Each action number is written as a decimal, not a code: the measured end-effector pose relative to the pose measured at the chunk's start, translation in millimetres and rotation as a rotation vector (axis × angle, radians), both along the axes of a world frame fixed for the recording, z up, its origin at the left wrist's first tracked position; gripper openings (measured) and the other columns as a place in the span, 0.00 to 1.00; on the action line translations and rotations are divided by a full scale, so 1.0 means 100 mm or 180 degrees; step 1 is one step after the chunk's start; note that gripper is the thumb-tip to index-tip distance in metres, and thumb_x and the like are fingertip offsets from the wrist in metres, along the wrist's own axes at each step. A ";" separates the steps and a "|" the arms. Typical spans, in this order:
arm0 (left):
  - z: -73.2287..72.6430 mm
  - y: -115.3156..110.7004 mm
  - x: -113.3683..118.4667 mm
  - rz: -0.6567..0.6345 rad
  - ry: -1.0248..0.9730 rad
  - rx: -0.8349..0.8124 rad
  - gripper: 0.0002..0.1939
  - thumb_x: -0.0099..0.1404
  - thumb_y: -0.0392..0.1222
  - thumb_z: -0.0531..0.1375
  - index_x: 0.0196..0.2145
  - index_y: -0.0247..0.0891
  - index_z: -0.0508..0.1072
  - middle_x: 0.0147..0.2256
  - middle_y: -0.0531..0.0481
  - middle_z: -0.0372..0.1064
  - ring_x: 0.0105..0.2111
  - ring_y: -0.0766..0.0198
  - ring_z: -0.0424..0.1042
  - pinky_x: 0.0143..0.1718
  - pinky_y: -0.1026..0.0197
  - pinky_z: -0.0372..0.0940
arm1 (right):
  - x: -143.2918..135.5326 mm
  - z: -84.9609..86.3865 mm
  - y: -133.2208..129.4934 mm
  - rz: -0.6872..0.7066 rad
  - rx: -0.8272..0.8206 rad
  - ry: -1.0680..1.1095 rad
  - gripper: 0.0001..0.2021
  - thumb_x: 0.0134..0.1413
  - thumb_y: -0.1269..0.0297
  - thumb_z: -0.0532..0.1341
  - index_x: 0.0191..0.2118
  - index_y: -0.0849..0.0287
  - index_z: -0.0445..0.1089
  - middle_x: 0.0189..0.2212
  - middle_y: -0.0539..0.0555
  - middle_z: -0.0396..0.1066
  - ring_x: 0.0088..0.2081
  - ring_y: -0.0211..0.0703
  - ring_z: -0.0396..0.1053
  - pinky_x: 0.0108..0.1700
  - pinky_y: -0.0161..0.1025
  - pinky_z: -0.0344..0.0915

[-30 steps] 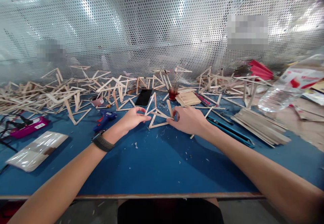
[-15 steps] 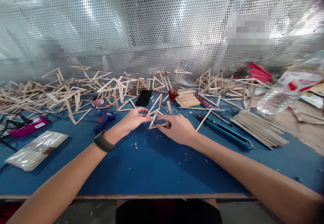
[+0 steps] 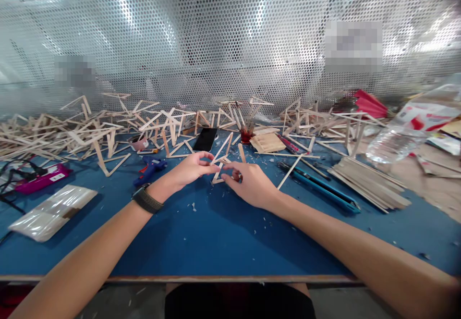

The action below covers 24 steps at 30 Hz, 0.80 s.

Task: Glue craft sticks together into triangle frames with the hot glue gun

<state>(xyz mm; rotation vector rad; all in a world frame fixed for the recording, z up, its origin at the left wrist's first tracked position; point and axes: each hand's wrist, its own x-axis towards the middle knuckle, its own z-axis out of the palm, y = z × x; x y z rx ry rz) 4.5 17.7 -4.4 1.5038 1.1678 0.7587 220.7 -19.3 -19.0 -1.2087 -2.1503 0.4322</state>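
A small frame of pale wooden sticks point(image 3: 217, 176) stands on the blue table between my two hands. My left hand point(image 3: 192, 169), with a dark watch band on its wrist, pinches at the frame's upper left part, thumb and fingertips close together on a stick. From the right, my right hand point(image 3: 248, 180) reaches in with curled fingers, its thumb and index finger at the frame's right side. What lies between those right fingertips is too small to make out. Behind the right hand an upright stick point(image 3: 241, 153) rises.
Many stick frames point(image 3: 54, 134) are heaped along the perforated metal screen point(image 3: 223, 35). Around the hands lie a blue glue gun point(image 3: 150, 169), a phone point(image 3: 205, 140), a blue cutter point(image 3: 324, 189), a stick bundle point(image 3: 367, 182), a plastic bottle point(image 3: 392, 141) and a plastic packet point(image 3: 52, 212).
The fingers of my right hand have curled in, with the index finger drawn back from the top of the frame. My left hand has hardly moved.
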 end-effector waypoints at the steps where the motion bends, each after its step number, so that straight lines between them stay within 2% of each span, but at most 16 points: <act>1: 0.00 0.00 0.00 -0.0021 -0.0010 -0.0010 0.25 0.56 0.48 0.73 0.46 0.38 0.69 0.31 0.51 0.74 0.26 0.66 0.67 0.27 0.62 0.54 | -0.01 -0.01 0.00 -0.0039 0.0013 0.0026 0.14 0.64 0.58 0.60 0.51 0.55 0.76 0.26 0.49 0.72 0.26 0.38 0.66 0.30 0.35 0.55; 3: 0.02 0.00 0.00 -0.0079 -0.0010 -0.0040 0.25 0.56 0.48 0.72 0.46 0.38 0.69 0.32 0.51 0.73 0.26 0.67 0.67 0.26 0.63 0.53 | -0.01 -0.02 0.02 -0.0036 0.0061 0.0024 0.12 0.65 0.59 0.59 0.48 0.56 0.77 0.26 0.50 0.72 0.26 0.38 0.66 0.31 0.36 0.55; 7: 0.06 -0.02 -0.01 -0.0126 -0.0024 -0.0086 0.25 0.55 0.47 0.73 0.46 0.38 0.69 0.32 0.51 0.73 0.26 0.68 0.66 0.25 0.64 0.52 | 0.00 -0.04 0.06 0.0131 0.0160 -0.0035 0.12 0.67 0.63 0.57 0.35 0.57 0.77 0.27 0.51 0.74 0.29 0.38 0.66 0.33 0.36 0.55; 16: 0.10 -0.04 -0.03 -0.0238 0.0005 -0.0066 0.23 0.57 0.48 0.71 0.46 0.39 0.69 0.33 0.50 0.73 0.25 0.68 0.66 0.26 0.63 0.54 | -0.04 -0.04 0.03 0.0151 0.0171 0.0218 0.13 0.67 0.59 0.58 0.49 0.56 0.78 0.31 0.52 0.76 0.29 0.39 0.68 0.34 0.35 0.60; 24: 0.08 -0.05 0.02 -0.0194 -0.0045 -0.0122 0.22 0.58 0.47 0.71 0.45 0.40 0.68 0.32 0.52 0.73 0.24 0.69 0.63 0.25 0.63 0.50 | -0.04 -0.01 0.03 0.0059 0.0213 0.0471 0.12 0.64 0.56 0.62 0.40 0.55 0.82 0.30 0.52 0.77 0.29 0.38 0.67 0.35 0.34 0.62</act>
